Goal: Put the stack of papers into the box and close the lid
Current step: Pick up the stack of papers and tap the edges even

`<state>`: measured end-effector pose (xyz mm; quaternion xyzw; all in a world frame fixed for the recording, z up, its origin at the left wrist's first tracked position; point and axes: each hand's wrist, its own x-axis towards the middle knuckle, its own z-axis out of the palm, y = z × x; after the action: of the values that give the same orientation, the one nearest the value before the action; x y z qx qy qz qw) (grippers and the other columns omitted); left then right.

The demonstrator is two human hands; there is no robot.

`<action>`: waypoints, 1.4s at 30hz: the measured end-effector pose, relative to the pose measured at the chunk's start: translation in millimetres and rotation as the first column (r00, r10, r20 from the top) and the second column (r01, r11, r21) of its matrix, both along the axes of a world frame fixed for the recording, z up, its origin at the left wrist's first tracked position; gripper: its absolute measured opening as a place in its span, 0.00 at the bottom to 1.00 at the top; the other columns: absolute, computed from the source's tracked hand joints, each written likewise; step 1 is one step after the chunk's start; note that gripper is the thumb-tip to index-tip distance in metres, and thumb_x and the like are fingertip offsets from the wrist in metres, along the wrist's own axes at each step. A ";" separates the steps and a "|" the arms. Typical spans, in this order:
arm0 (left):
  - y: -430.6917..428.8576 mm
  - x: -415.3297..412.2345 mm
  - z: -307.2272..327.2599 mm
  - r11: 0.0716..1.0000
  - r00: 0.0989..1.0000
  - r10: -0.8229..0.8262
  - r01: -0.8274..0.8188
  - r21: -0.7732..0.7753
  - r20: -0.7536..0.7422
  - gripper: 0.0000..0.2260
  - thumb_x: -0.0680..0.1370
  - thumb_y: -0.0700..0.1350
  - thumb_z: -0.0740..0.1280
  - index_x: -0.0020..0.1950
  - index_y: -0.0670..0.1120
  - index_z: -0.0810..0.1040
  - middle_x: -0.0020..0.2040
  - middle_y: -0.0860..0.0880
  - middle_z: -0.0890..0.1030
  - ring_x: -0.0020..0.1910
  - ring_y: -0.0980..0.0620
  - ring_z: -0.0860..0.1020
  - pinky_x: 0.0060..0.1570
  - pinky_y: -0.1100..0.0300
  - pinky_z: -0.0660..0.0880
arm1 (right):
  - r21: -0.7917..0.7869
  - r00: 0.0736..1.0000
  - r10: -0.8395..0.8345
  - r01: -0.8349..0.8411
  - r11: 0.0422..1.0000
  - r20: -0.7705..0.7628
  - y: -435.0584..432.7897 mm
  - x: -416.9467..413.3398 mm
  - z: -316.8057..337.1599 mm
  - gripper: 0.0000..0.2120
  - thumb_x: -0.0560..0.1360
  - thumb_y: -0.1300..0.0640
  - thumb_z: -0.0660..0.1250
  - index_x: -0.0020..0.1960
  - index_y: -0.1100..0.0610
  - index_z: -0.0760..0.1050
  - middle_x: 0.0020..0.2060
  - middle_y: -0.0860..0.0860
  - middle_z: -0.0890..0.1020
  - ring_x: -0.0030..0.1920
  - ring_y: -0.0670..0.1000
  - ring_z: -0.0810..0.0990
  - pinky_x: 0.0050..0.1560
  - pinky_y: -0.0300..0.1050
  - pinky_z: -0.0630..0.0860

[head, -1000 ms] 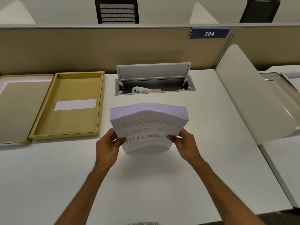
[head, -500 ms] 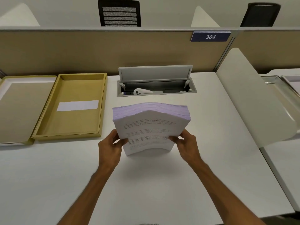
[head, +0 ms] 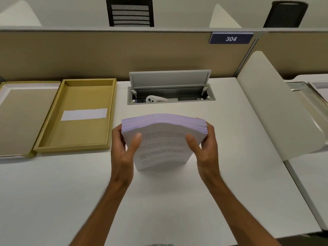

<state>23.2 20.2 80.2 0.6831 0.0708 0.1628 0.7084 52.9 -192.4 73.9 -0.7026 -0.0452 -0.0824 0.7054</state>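
On the white tabletop (head: pixel 177 201), head view, one entry per item. Stack of papers (head: pixel 163 139): thick, printed top sheet facing the camera, stood on its lower short edge at centre, long axis roughly upright and leaning away, upper edges bowed. Left hand (head: pixel 122 148): fingers wrapped around the stack's left edge, thumb pressed on the front sheet, clasping it. Right hand (head: pixel 205 148): fingers curled behind the right edge, thumb on the front sheet, likewise clasping it. Box (head: pixel 78 116): open shallow tan cardboard tray, to the left of the stack and a little farther back, near but apart from it; long axis running away from the person; a white slip of paper (head: pixel 84 114) lies flat on its floor. Lid (head: pixel 21 118): interior up, just beside the box's left wall, whether hinged or loose cannot be told. Cable well (head: pixel 170 94): grey flap raised, behind the stack. Judgement: the stack appears to be in squaring-up before transfer; the move ahead runs leftward, the left hand being nearer the box, and the stack must be laid flat with its long axis matched to the tray's.
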 end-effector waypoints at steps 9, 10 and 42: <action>-24.8 25.8 12.5 0.949 0.943 0.316 -0.314 0.035 -0.105 0.11 0.79 0.59 0.63 0.55 0.54 0.70 0.43 0.58 0.78 0.39 0.67 0.79 0.33 0.69 0.75 | 0.008 0.947 -0.319 0.319 0.948 -0.042 36.4 13.3 22.6 0.08 0.78 0.45 0.62 0.54 0.46 0.73 0.44 0.41 0.80 0.45 0.37 0.80 0.33 0.29 0.75; -25.0 26.0 12.6 0.948 0.942 0.319 -0.317 0.033 -0.108 0.12 0.79 0.59 0.63 0.55 0.53 0.70 0.43 0.57 0.78 0.39 0.68 0.78 0.32 0.70 0.75 | 0.009 0.944 -0.326 0.327 0.945 -0.050 36.1 14.4 22.5 0.08 0.77 0.45 0.62 0.53 0.45 0.73 0.42 0.38 0.79 0.44 0.36 0.80 0.33 0.28 0.75; 32.4 8.4 -22.4 0.931 0.985 0.077 -0.015 0.365 -0.156 0.17 0.73 0.34 0.74 0.52 0.56 0.80 0.43 0.75 0.81 0.46 0.70 0.81 0.43 0.78 0.74 | -0.237 0.997 0.017 -0.034 0.971 -0.074 -33.1 19.8 -6.4 0.27 0.70 0.71 0.73 0.52 0.39 0.81 0.47 0.41 0.87 0.47 0.44 0.85 0.48 0.33 0.79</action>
<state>31.6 52.6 57.8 0.8113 0.1149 0.1317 0.5579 72.7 -225.5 67.6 -0.7840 -0.0385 -0.0421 0.6181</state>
